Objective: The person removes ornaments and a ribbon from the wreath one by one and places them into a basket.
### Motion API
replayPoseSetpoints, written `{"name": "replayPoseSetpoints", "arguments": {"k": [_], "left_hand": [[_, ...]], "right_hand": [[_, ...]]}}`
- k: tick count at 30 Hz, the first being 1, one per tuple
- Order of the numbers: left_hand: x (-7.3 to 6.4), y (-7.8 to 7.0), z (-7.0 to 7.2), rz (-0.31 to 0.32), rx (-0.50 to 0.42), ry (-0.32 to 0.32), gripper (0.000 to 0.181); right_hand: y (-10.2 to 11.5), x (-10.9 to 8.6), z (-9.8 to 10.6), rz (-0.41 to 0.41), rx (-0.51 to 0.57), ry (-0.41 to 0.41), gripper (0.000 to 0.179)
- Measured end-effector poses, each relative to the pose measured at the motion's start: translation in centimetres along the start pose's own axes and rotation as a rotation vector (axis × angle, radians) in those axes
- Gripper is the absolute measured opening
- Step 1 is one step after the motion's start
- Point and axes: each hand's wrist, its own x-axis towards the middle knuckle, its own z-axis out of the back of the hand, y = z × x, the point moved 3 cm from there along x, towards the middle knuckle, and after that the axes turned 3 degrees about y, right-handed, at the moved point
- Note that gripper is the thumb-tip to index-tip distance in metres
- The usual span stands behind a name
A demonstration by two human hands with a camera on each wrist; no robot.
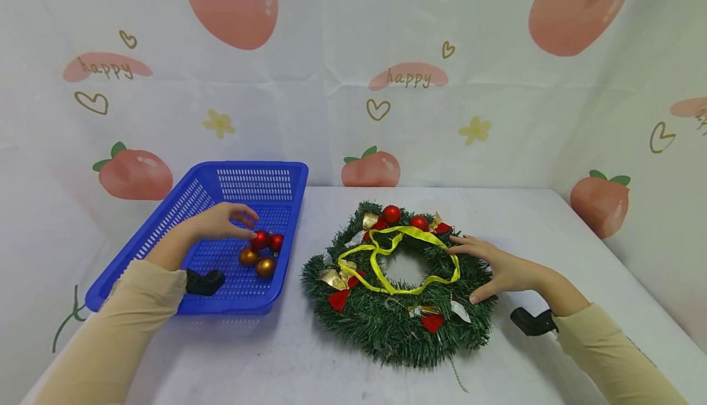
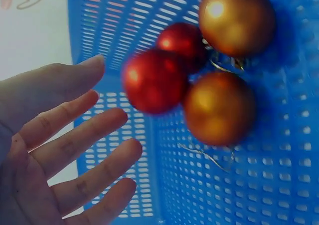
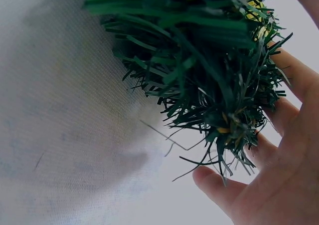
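My left hand (image 1: 221, 221) hovers over the blue plastic basket (image 1: 302, 208), its fingers relaxed and holding nothing. Just beside its fingertips lie two red Christmas balls (image 1: 259, 239) and two gold Christmas balls (image 1: 266, 267) on the basket floor. In the left wrist view a red ball (image 2: 155, 81) is closest to the thumb, with a gap between them. A green Christmas wreath (image 1: 375, 331) lies on the table, with a yellow ribbon (image 1: 417, 231) looped over its top. On the wreath's right side rests my right hand (image 1: 505, 270), fingers spread; the right wrist view shows them along the outer tinsel (image 3: 219, 85).
The wreath carries red balls (image 1: 391, 213), gold bows (image 1: 333, 279) and red bows (image 1: 432, 323). Black wrist mounts (image 1: 204, 282) sit below both hands. A white table (image 1: 353, 386) meets a printed cloth backdrop (image 1: 331, 37) behind and at the sides.
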Motion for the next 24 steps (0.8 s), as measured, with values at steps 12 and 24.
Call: {"name": "replayPoseSetpoints", "arguments": {"k": [12,24], "left_hand": [[-0.4,-5.1,0.9,-0.098,-0.017,-0.207,0.032],[0.7,-11.2,-1.3,-0.267,-0.062,-0.149,0.027]], "right_hand": [[0.1,-0.1,0.0,-0.007,0.000,-0.005,0.081],[-0.1,0.0,-0.1,-0.008,0.001,0.001,0.081]]}}
